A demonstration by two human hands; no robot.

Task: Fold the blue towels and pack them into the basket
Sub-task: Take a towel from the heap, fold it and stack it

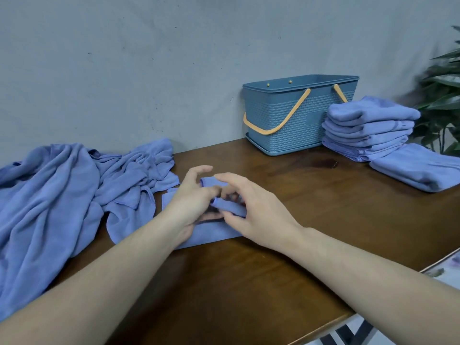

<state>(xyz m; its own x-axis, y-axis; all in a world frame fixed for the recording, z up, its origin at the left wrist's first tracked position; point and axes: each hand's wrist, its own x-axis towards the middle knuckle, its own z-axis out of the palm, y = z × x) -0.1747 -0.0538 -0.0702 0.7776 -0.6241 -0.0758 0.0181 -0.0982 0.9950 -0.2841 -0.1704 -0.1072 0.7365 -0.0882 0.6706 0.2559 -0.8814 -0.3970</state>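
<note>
A small blue towel (211, 232) lies on the brown table in front of me, partly folded. My left hand (191, 197) and my right hand (254, 210) meet over it, and both pinch a rolled fold of it between thumb and fingers. A heap of unfolded blue towels (62, 195) covers the table's left side. The blue basket (298, 115) with orange handles stands at the back against the wall. Beside it on the right rises a stack of folded blue towels (368, 128), with one more folded towel (418, 168) lying in front of the stack.
A grey wall runs behind the table (249, 282). A green plant (443, 95) stands at the far right behind the folded stack. The table's front edge slants across the lower right, with a patterned surface beyond it.
</note>
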